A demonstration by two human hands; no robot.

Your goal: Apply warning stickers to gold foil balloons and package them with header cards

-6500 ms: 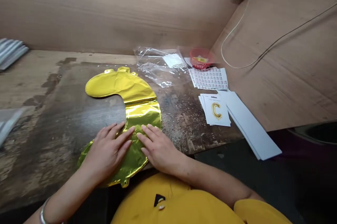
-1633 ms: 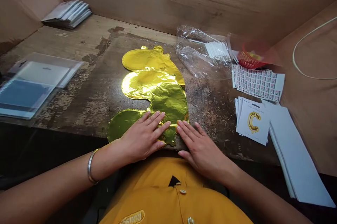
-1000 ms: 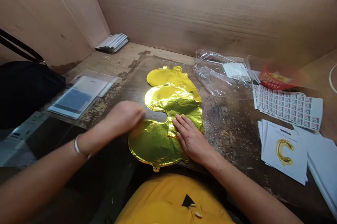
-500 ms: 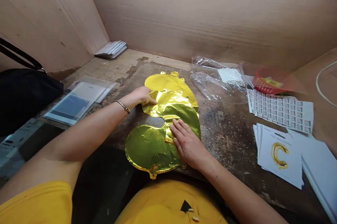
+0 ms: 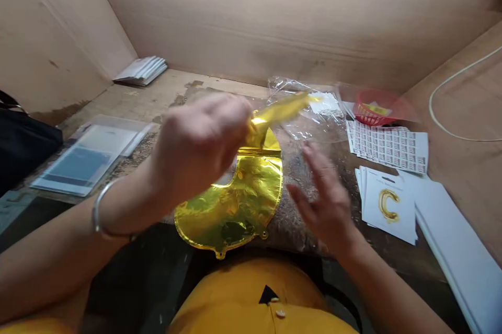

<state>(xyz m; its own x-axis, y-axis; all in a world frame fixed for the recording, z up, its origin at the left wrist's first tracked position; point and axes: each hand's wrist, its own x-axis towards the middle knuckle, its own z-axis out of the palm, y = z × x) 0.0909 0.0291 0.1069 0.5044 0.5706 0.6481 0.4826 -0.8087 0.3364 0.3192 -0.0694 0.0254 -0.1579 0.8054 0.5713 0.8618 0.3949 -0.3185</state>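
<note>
A flat gold foil balloon (image 5: 251, 187), C-shaped, lies on the worn dark table; its upper part is partly hidden behind my left hand. Raised above that part, my left hand (image 5: 207, 130) is closed on a folded gold foil balloon (image 5: 284, 109), which points to the right and is smeared by motion. To the right of the flat balloon hovers my right hand (image 5: 323, 195), its fingers apart and holding nothing.
Clear plastic bags (image 5: 286, 88) lie at the back, beside a red basket (image 5: 371, 112). Sticker sheets (image 5: 392, 146), printed "C" cards (image 5: 388, 208) and white card stacks (image 5: 455, 229) are at right. Plastic sleeves (image 5: 86, 161) and a black bag (image 5: 27, 140) are at left.
My left hand has lifted the folded gold foil up off the flat balloon, toward me. My right hand has come off the foil and moved right. The view has shifted slightly.
</note>
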